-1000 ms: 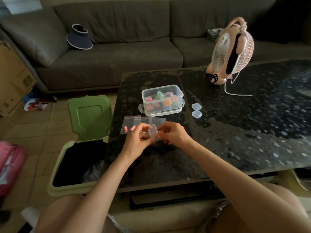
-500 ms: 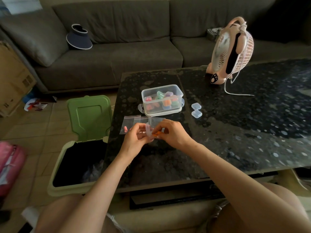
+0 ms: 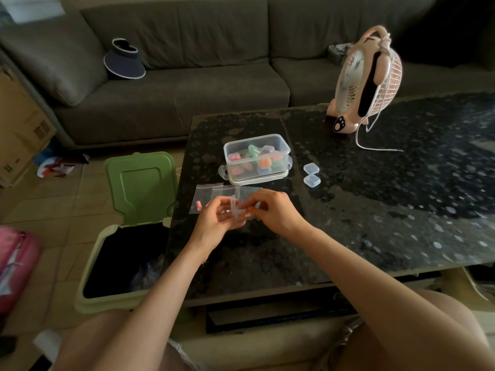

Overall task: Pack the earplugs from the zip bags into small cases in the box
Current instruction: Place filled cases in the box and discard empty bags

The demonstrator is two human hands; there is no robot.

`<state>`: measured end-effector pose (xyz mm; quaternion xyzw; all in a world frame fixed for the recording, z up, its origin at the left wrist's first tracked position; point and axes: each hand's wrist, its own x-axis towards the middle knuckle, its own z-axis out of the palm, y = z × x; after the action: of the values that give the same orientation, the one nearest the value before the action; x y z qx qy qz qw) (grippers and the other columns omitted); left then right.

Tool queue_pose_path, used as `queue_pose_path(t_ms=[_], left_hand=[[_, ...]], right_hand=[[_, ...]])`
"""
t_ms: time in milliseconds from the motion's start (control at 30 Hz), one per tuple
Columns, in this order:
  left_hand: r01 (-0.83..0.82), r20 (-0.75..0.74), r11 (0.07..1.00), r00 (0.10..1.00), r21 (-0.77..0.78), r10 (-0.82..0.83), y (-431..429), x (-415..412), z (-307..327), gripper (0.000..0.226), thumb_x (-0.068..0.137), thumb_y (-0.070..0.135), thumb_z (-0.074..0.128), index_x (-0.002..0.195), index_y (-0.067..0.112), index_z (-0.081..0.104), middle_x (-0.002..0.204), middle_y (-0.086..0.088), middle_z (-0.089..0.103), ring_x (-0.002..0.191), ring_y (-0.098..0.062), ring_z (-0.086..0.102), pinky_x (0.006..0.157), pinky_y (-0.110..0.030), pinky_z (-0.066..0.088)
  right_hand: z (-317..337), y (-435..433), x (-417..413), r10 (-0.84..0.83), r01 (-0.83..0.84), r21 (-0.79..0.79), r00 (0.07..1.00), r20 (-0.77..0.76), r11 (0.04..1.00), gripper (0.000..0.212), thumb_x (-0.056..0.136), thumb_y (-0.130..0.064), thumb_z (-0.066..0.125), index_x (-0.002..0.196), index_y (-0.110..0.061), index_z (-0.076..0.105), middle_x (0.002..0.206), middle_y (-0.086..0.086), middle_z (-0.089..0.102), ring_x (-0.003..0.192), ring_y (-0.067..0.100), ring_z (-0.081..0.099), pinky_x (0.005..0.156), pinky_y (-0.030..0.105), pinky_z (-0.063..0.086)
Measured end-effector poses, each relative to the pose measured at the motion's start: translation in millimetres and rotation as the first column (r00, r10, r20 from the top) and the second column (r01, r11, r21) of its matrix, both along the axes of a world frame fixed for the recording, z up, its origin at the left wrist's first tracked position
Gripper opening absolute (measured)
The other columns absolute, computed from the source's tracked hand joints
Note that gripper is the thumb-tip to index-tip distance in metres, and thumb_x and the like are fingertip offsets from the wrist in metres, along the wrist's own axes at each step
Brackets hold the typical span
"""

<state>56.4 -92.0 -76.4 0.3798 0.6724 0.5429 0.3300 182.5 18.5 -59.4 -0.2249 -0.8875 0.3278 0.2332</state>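
An orange earplug (image 3: 251, 209) is pinched by the right hand (image 3: 278, 214) at a small clear case (image 3: 235, 210) gripped by the left hand (image 3: 214, 223), just before the zip bags (image 3: 205, 194). Filling is judged underway; next the case must be closed and set in the box (image 3: 257, 139).

a: what stands at the far side of the dark speckled surface (image 3: 375, 210)?
b: a pink desk fan (image 3: 367, 81), upright, with its white cord (image 3: 375, 149) trailing beside it.
a: and beyond?
b: a grey sofa (image 3: 187, 95) with a navy visor (image 3: 124, 62) on the seat. on the floor there's a bin (image 3: 91, 285) with its green lid (image 3: 139, 186) up.
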Motion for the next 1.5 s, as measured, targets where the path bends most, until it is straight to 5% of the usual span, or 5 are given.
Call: queue_pose_path(t_ms=[433,600,900,1300,1500], left_hand=[[0.038,-0.022,0.999,0.999,-0.021,-0.039,0.6,1.1,1.1,0.039,0.077,0.005,0.073,0.110,0.015,0.056,0.113,0.002,0.067,0.107,-0.008,0.061,0.085,-0.012,0.047],[0.019,0.015,1.000,1.000,0.017,-0.020,0.5,4.4,5.0,0.037,0.077,0.000,0.071,0.108,0.012,0.056,0.113,-0.004,0.066,0.102,-0.009,0.063,0.068,-0.006,0.048],[0.033,0.076,0.998,0.996,0.050,-0.036,-0.8,3.7,7.4,0.053,0.074,0.003,0.075,0.116,0.020,0.049,0.113,-0.004,0.067,0.104,-0.013,0.065,0.096,-0.040,0.050],[0.014,0.000,0.999,1.000,0.029,-0.014,-2.7,3.9,8.2,0.040,0.072,0.018,0.074,0.108,0.025,0.060,0.113,-0.002,0.066,0.106,-0.011,0.063,0.104,-0.042,0.044],[0.013,-0.104,1.000,0.995,0.028,-0.010,-1.9,7.1,8.7,0.033,0.076,0.015,0.074,0.105,0.026,0.062,0.105,0.005,0.069,0.099,-0.008,0.066,0.098,-0.035,0.048]], right_hand=[[12.3,13.6,7.7,-0.274,0.193,-0.454,0.955,-0.118,0.870,0.007,0.083,-0.012,0.071,0.089,-0.009,0.070,0.073,0.001,0.064,0.057,0.006,0.058,0.052,0.012,0.047],[10.9,13.5,7.4,-0.209,0.103,-0.574,0.970,-0.121,0.812,0.012,0.079,-0.002,0.071,0.082,-0.013,0.070,0.088,0.010,0.071,0.078,0.022,0.071,0.076,0.035,0.059],[6.9,-0.9,1.8,-0.178,0.163,-0.304,0.984,-0.022,0.938,0.012,0.073,-0.020,0.079,0.078,-0.018,0.069,0.076,-0.013,0.056,0.068,0.004,0.051,0.061,0.013,0.038],[10.6,-0.6,0.6,-0.140,-0.016,-0.790,0.982,-0.128,0.613,0.027,0.095,-0.027,0.055,0.109,-0.005,0.060,0.095,0.017,0.069,0.076,0.028,0.071,0.064,0.034,0.058],[5.1,-4.3,0.1,-0.092,0.003,-0.706,0.992,-0.088,0.708,0.031,0.084,-0.005,0.068,0.113,-0.003,0.058,0.089,0.012,0.064,0.075,0.025,0.071,0.065,0.033,0.060]])
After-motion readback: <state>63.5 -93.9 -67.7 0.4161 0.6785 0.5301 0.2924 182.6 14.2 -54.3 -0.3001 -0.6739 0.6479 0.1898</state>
